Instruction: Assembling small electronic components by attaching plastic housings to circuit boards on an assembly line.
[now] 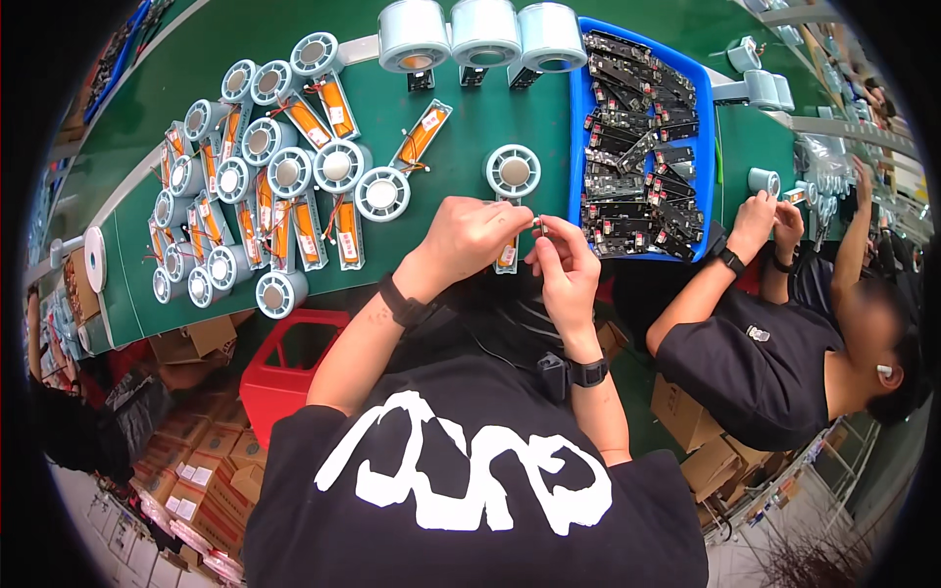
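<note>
My left hand and my right hand meet at the table's front edge, each with its fingers closed in a pinch. Something small and dark shows between the fingertips, too small to name. Just beyond them is a pale blue fan unit with a round slotted head. Its handle runs down under my hands, and part of an orange battery shows below them. To the left lie several more fan units, most with open handles that show orange batteries and thin wires.
A blue bin full of dark circuit boards stands right of my hands. Three pale blue fan units stand at the back. On the right a co-worker handles another unit. A red stool and cardboard boxes are below the table.
</note>
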Action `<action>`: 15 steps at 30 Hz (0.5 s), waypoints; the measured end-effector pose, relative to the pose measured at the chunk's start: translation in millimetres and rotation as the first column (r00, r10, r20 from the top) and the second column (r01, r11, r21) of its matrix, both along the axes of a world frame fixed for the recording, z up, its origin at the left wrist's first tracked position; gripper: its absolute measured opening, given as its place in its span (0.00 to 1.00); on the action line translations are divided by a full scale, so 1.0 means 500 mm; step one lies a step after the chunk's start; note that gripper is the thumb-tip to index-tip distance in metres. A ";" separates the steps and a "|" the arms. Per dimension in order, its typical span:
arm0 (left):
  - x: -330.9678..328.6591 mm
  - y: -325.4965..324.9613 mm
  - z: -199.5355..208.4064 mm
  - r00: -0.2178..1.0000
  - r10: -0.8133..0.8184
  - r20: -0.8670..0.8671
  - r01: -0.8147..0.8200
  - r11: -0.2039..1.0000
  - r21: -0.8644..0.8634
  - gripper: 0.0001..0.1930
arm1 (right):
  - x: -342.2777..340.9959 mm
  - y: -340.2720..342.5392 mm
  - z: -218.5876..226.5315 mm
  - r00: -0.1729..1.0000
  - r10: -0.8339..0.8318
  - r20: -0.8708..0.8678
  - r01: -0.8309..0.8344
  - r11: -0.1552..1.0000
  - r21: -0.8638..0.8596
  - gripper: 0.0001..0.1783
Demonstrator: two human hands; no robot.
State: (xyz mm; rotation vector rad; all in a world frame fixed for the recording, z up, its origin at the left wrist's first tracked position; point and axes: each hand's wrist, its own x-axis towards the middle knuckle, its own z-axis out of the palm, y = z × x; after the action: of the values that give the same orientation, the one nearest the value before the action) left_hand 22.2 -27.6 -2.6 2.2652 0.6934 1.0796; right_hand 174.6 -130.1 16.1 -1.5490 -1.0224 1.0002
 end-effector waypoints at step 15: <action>0.018 0.008 0.009 1.000 -0.018 -0.010 0.019 0.999 0.046 0.08 | 0.018 0.017 0.015 0.982 0.005 0.186 -0.016 0.998 0.058 0.13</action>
State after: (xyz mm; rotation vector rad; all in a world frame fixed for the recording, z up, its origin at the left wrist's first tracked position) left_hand 31.0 -23.8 2.1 2.3127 0.6563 1.0872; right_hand 183.8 -121.6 23.4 -1.6120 -1.1800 0.8355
